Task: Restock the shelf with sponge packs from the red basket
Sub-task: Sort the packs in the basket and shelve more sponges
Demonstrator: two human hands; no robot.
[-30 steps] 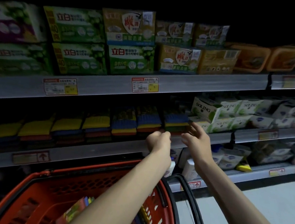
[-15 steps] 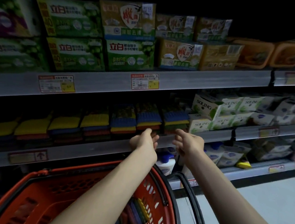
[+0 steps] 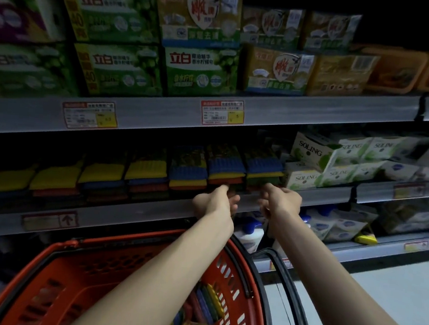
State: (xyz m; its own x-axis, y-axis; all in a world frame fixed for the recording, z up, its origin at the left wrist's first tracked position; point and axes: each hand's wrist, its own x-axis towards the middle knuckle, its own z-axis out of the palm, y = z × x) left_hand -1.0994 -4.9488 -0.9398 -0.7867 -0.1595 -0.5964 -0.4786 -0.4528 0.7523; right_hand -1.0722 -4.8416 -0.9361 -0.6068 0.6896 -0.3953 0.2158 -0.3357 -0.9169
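Sponge packs [image 3: 189,171] in blue, yellow and red layers stand in a row on the dim middle shelf [image 3: 126,214]. My left hand [image 3: 216,201] is at the shelf's front lip, just below the packs right of centre. Its fingers are loosely curled, and I see nothing in them. My right hand [image 3: 281,202] hovers beside it under the rightmost pack [image 3: 263,170], also holding nothing. The red basket [image 3: 71,245] sits below my arms. More sponge packs [image 3: 208,307] lie inside it, partly hidden by my left forearm.
Green and yellow soap boxes [image 3: 200,70] fill the upper shelf. White SOLING boxes [image 3: 312,155] stand right of the sponges, and white bottles [image 3: 251,235] stand on the lower shelf. The basket's black handle [image 3: 295,299] juts right over the grey floor [image 3: 391,294].
Both hands have moved in to the front of the sponge row. My left hand has loosened from a fist. The view has shifted closer to the shelf.
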